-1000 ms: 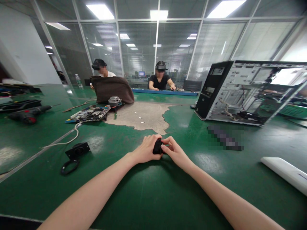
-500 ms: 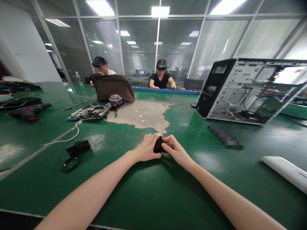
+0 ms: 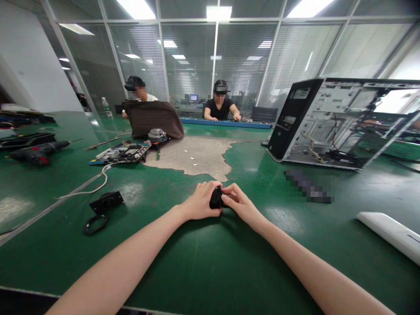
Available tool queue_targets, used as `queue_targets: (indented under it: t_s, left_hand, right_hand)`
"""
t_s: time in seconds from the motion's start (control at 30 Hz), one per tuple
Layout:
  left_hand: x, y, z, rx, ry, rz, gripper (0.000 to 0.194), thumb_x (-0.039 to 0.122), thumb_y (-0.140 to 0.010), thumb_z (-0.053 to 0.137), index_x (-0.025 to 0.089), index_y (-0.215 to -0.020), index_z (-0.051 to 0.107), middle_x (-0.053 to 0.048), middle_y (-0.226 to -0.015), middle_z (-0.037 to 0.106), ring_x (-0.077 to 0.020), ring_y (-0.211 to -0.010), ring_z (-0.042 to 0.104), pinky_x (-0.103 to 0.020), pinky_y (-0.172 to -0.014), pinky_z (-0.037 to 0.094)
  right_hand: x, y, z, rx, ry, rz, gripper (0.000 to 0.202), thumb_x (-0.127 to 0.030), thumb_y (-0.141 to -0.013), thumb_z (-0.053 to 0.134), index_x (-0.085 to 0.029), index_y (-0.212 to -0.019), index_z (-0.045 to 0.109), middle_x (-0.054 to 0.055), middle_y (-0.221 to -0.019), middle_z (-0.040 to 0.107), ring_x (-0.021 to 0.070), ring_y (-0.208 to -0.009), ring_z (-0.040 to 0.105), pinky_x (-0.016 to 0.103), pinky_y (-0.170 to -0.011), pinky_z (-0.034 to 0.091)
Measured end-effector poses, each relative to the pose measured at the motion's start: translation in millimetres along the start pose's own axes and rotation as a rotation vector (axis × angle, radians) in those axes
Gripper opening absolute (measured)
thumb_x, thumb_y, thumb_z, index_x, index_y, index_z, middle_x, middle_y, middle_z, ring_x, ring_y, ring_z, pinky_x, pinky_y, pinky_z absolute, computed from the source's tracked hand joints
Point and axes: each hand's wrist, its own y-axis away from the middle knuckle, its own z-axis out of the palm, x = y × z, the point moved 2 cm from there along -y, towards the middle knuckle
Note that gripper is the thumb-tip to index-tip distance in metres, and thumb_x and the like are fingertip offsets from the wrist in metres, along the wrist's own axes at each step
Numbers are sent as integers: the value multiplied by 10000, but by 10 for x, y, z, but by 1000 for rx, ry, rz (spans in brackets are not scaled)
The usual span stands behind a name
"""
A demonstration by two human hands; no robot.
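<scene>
A small black part [image 3: 215, 198], rounded and too hidden by fingers to name, is held just above the green table [image 3: 197, 262]. My left hand [image 3: 201, 201] wraps round it from the left, fingers over the top and thumb underneath. From the other side my right hand [image 3: 239, 202] pinches its right edge between thumb and fingers. To the left lie a black square piece with a round middle [image 3: 106, 201] and a black ring [image 3: 95, 224], both apart from my hands.
An open computer case [image 3: 315, 124] stands at the right, near a blurred dark strip [image 3: 308, 187] and a white casing [image 3: 392, 234]. On the left are a circuit board [image 3: 121, 152] and a cordless drill [image 3: 41, 152]. Two people sit across the table.
The view has shifted very slightly. Both hands keep the same grip on the black part, with no clear movement of the fingers.
</scene>
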Motion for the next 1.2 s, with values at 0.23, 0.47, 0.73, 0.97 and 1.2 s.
queue_targets:
  t_s: [0.23, 0.47, 0.73, 0.97, 1.2]
  left_hand:
    - [4, 2, 1, 1, -2, 10, 595, 339, -660, 609, 219, -1145, 286, -67, -1090, 478, -247, -961, 472, -389, -827, 334]
    - [1, 5, 0, 6, 4, 10, 584, 328, -656, 610, 222, -1135, 293, -62, -1077, 482, -242, -952, 474, -386, -826, 334]
    - [0, 0, 4, 1, 1, 2, 578, 324, -658, 601, 224, -1137, 295, -66, -1095, 477, -246, -968, 470, -392, -830, 336]
    - [4, -2, 3, -1, -9, 3, 557, 326, -665, 592, 222, -1128, 301, -61, -1080, 481, -243, -960, 470, -390, -826, 338]
    - [-3, -1, 1, 0, -2, 8, 574, 328, -661, 598, 217, -1133, 289, -63, -1076, 479, -240, -966, 465, -385, -833, 335]
  right_hand:
    - [-3, -20, -23, 4, 67, 52, 302, -372, -724, 604, -211, -933, 458, 30, -921, 543, 171, -884, 546, 372, -818, 423]
    - [-70, 17, -1, -29, -49, 47, 270, -373, -715, 622, -221, -832, 433, -12, -857, 557, 143, -827, 571, 345, -809, 431]
    - [-1, -29, -41, 5, 50, 66, 295, -363, -715, 613, -208, -922, 471, 28, -922, 556, 168, -884, 550, 364, -817, 424]
    - [-85, 29, -16, -66, -49, 59, 290, -335, -699, 644, -225, -854, 425, 1, -926, 556, 139, -844, 569, 344, -817, 430]
    - [30, -32, -21, 6, 10, 30, 274, -377, -730, 597, -225, -894, 439, -3, -877, 531, 137, -792, 557, 337, -753, 451]
